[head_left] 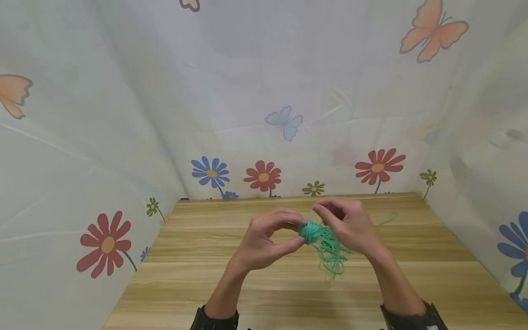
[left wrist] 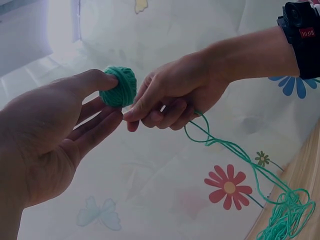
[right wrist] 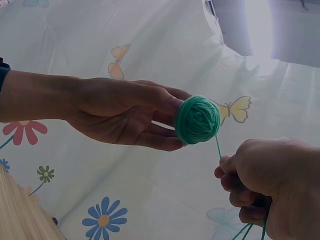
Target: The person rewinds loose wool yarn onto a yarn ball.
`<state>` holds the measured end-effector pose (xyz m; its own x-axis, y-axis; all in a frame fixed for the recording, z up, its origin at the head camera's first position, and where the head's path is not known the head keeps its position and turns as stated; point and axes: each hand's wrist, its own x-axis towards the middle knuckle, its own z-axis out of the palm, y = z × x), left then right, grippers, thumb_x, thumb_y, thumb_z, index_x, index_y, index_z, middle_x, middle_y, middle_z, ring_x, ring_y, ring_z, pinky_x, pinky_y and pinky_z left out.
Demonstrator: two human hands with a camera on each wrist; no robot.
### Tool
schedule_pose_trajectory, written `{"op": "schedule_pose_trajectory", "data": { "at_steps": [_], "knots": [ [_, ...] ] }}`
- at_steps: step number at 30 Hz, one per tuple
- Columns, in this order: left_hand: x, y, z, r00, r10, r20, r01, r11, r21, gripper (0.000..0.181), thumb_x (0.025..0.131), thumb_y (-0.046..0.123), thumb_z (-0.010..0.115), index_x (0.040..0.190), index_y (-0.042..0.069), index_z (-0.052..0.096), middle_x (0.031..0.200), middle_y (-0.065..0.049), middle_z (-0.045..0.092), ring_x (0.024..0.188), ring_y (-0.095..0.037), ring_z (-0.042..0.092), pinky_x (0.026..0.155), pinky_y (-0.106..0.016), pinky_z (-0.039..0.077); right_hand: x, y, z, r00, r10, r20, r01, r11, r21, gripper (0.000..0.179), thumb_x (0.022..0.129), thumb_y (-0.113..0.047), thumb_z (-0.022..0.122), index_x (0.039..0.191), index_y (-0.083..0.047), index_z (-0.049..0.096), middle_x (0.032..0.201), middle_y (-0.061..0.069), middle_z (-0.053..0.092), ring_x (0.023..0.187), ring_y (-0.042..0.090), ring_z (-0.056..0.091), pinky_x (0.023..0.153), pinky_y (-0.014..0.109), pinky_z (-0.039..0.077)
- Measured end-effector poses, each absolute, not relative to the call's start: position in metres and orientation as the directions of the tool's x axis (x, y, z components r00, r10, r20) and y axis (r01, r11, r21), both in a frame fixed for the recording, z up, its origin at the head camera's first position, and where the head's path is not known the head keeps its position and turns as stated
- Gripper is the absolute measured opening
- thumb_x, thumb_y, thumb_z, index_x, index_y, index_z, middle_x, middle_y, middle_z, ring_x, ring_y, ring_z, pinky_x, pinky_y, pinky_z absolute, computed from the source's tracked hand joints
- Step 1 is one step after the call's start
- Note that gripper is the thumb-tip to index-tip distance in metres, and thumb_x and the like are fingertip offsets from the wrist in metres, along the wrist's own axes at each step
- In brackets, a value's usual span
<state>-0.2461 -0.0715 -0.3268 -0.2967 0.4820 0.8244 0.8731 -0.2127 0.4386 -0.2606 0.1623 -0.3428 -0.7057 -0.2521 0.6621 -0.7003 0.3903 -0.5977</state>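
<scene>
A small green ball of yarn [head_left: 309,232] is pinched between the thumb and fingertips of my left hand [head_left: 266,240], held above the table. To its right, my right hand [head_left: 348,224] pinches the strand of yarn [right wrist: 218,146] that runs from the ball, thumb against forefinger. In the left wrist view, more green strands [left wrist: 235,148] trail out of the right hand's curled fingers. They lead down to a loose tangle of yarn [left wrist: 287,220] on the table. Part of that tangle is hidden behind the right hand in the head view.
The wooden table [head_left: 185,275] stretches under both hands. A pale curtain [head_left: 231,91] printed with flowers and butterflies stands along its back and sides. A loose yarn end [head_left: 388,220] lies on the table right of the right hand.
</scene>
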Motion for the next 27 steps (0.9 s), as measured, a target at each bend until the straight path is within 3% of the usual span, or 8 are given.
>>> {"op": "schedule_pose_trajectory", "data": {
  "at_steps": [5, 9, 17, 27],
  "knots": [
    [-0.247, -0.072, -0.327, -0.286, 0.469, 0.836, 0.867, -0.244, 0.433, 0.036, 0.075, -0.025, 0.072, 0.110, -0.019, 0.063, 0.105, -0.028, 0.067, 0.099, -0.025, 0.069, 0.083, -0.039, 0.065, -0.265, 0.160, -0.346, -0.732, -0.225, 0.643, -0.661, 0.462, -0.591, 0.009, 0.097, -0.006, 0.071, 0.104, -0.007, 0.078, 0.067, -0.004, 0.062, 0.052, 0.009, 0.052, 0.041, 0.020, 0.043],
    [-0.249, -0.072, -0.328, -0.295, 0.442, 0.847, 0.862, -0.260, 0.436, 0.036, 0.077, -0.026, 0.070, 0.111, -0.020, 0.062, 0.107, -0.030, 0.067, 0.100, -0.027, 0.069, 0.083, -0.044, 0.065, -0.264, 0.156, -0.347, -0.735, -0.303, 0.607, -0.671, 0.462, -0.581, 0.009, 0.097, -0.008, 0.071, 0.102, -0.010, 0.078, 0.067, -0.004, 0.063, 0.052, 0.007, 0.052, 0.042, 0.019, 0.045],
    [-0.250, -0.074, -0.327, -0.361, 0.334, 0.871, 0.878, -0.193, 0.438, 0.036, 0.078, -0.026, 0.070, 0.113, -0.020, 0.062, 0.107, -0.031, 0.067, 0.102, -0.027, 0.069, 0.084, -0.049, 0.064, -0.260, 0.148, -0.345, -0.605, -0.519, 0.604, -0.792, 0.307, -0.529, 0.020, 0.097, -0.005, 0.071, 0.082, -0.019, 0.071, 0.059, -0.010, 0.051, 0.048, 0.001, 0.041, 0.039, 0.016, 0.036],
    [-0.251, -0.075, -0.328, -0.427, 0.251, 0.869, 0.879, -0.108, 0.464, 0.036, 0.079, -0.025, 0.071, 0.114, -0.019, 0.063, 0.108, -0.029, 0.067, 0.098, -0.028, 0.069, 0.081, -0.052, 0.064, -0.247, 0.147, -0.335, -0.500, -0.619, 0.606, -0.841, 0.181, -0.510, 0.018, 0.097, -0.002, 0.069, 0.093, -0.019, 0.075, 0.065, -0.010, 0.054, 0.053, -0.001, 0.046, 0.042, 0.018, 0.044]
  ]
}}
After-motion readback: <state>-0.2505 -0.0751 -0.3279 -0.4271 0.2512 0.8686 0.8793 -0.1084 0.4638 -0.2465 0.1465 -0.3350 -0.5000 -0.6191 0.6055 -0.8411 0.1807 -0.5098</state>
